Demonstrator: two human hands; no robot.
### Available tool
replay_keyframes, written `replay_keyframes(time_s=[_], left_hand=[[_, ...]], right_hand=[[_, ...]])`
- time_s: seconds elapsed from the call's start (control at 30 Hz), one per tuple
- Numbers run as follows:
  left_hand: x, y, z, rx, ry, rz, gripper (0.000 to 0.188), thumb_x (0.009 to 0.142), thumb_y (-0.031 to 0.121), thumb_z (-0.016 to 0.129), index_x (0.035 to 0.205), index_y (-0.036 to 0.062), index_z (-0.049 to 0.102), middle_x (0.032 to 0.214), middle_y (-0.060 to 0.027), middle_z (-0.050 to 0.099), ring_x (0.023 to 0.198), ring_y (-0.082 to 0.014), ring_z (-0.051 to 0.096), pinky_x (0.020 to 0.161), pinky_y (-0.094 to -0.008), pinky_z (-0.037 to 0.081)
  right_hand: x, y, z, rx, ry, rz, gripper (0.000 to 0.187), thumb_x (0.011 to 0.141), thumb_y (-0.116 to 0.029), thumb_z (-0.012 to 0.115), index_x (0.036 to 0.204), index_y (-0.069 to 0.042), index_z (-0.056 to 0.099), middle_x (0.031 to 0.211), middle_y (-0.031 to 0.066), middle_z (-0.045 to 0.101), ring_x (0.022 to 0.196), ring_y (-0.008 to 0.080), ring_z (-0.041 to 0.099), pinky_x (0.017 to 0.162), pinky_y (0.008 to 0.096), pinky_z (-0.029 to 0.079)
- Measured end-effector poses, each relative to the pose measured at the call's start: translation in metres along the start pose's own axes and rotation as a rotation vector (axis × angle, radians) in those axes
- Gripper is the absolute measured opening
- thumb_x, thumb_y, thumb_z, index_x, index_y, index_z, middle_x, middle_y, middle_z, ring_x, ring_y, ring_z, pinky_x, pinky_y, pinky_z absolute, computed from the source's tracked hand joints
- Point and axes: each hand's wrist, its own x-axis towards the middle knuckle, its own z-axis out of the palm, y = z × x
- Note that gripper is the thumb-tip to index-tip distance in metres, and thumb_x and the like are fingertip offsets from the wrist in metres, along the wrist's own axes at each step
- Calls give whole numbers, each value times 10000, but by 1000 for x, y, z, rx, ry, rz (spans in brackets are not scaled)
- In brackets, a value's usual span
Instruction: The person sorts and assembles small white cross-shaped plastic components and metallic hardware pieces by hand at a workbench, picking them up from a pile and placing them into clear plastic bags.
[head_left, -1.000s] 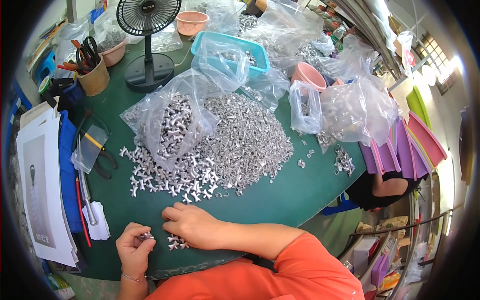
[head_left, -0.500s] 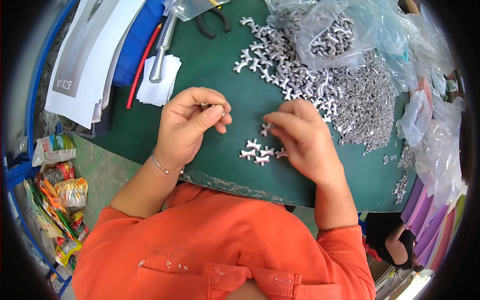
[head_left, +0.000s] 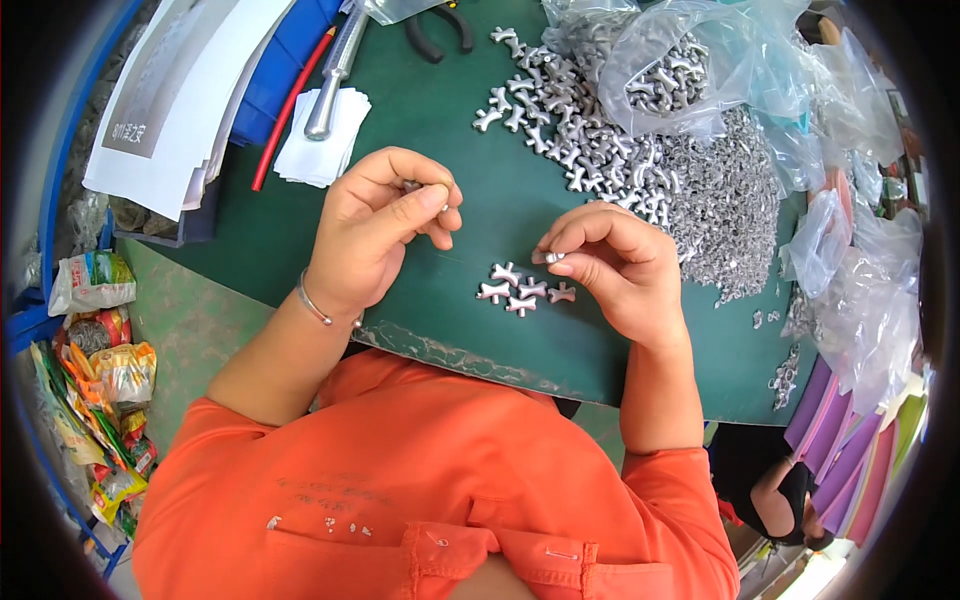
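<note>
Over the green work surface, my left hand (head_left: 375, 225) pinches a small metal piece that its fingers largely cover. My right hand (head_left: 620, 270) holds a small silver bone-shaped metal piece (head_left: 548, 257) between thumb and fingers. Just below and left of the right hand, several more silver bone-shaped pieces (head_left: 520, 304) lie in a small cluster. Beyond that hand spreads a large heap of the same bone-shaped pieces (head_left: 575, 125). Beside the heap, to its right, is a pile of tiny metal links (head_left: 735, 190). The hands are apart from each other.
Clear plastic bags (head_left: 680, 60) rest over the far heap, and others hang at the right edge. At the far left stand a metal rod (head_left: 330, 100), a red pencil-like stick (head_left: 290, 115), white paper slips (head_left: 345, 150) and a blue bin (head_left: 285, 75). Black-handled pliers (head_left: 440, 35) lie at the far edge.
My right hand has lifted a bone-shaped piece off the surface beside the cluster and turned it up between thumb and fingers. The left hand keeps its pinch. The whole view has shifted slightly.
</note>
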Motion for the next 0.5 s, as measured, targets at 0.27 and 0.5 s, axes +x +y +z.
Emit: replay_keyframes(time_s=[0.27, 0.5], left_hand=[[-1, 2, -2, 9, 4, -30, 73, 875, 38, 510, 935, 9, 538, 896, -107, 586, 743, -134, 588, 586, -231, 500], [-4, 5, -1, 2, -14, -143, 54, 843, 22, 558, 895, 32, 543, 782, -13, 545, 641, -42, 476, 488, -159, 370]], right_hand=[[-9, -5, -15, 519, 46, -25, 146, 751, 137, 555, 838, 21, 535, 851, 123, 580, 785, 184, 614, 645, 270, 524], [-39, -12, -7, -675, -23, 24, 164, 746, -38, 691, 888, -26, 610, 706, 51, 534, 612, 186, 529, 545, 289, 427]])
